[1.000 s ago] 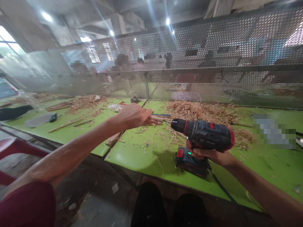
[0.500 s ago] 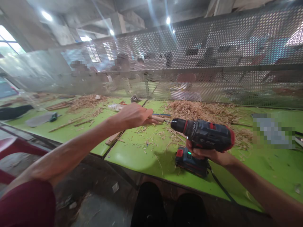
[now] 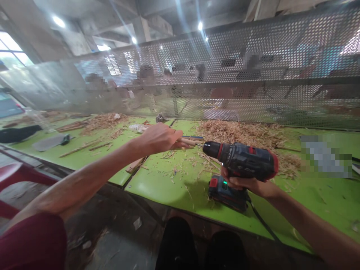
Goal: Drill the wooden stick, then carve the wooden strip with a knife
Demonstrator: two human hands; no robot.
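My left hand [image 3: 161, 138] is closed around a thin round wooden stick [image 3: 188, 142], whose end sticks out to the right past my fingers. Facing that end is the bit [image 3: 199, 144] of a black and red cordless drill [image 3: 244, 159]; whether the tip is inside the wood I cannot tell. My right hand [image 3: 242, 183] grips the drill's handle from behind. The drill's battery [image 3: 226, 193], with a small green light, is low over the green table. Most of the stick is hidden by my left hand.
Wood shavings [image 3: 239, 131] lie heaped behind the drill, with another pile [image 3: 102, 122] at the left. A perforated metal screen [image 3: 213, 82] runs along the table's back; people sit beyond it. Several sticks [image 3: 78, 148] lie left on the green table [image 3: 157, 183]. A red stool [image 3: 21, 178] stands at left.
Hands, stick and drill hold almost the same positions. The view has shifted very slightly.
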